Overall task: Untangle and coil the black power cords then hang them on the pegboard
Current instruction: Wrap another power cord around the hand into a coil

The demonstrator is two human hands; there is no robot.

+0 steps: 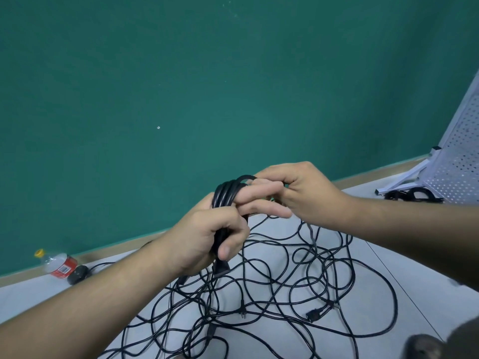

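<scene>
Bottle label (64, 268) text illegible.

Grey tiled floor (425, 312); tangled black cords (259, 288) centre; plastic bottle (60, 265) left; pegboard (456, 161) right.

Even soft indoor light, faint shadows, wide-angle bowing at edges, slight motion blur

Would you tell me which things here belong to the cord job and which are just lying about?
Job: black cord coil on the left hand; tangled black power cords on floor; white perforated pegboard.
Lying about: clear plastic bottle, red label, yellow cap.
</scene>
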